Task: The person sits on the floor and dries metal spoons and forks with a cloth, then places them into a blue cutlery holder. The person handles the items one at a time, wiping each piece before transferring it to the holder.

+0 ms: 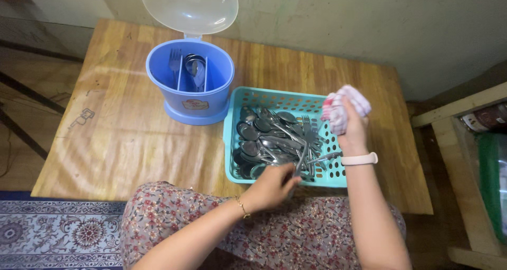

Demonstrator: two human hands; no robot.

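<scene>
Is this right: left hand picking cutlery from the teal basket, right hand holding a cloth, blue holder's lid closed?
Not quite. The head view shows the blue holder with its clear lid flipped open, cutlery standing inside. The rest holds: the left hand is at the cutlery in the teal basket, and the right hand holds a bunched cloth.

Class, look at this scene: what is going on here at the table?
A seated person reaches their left hand into a teal basket heaped with spoons and forks. Their right hand holds a bunched red-and-white cloth above it. Behind stands a blue cutlery holder, lid open, holding a few pieces.
</scene>
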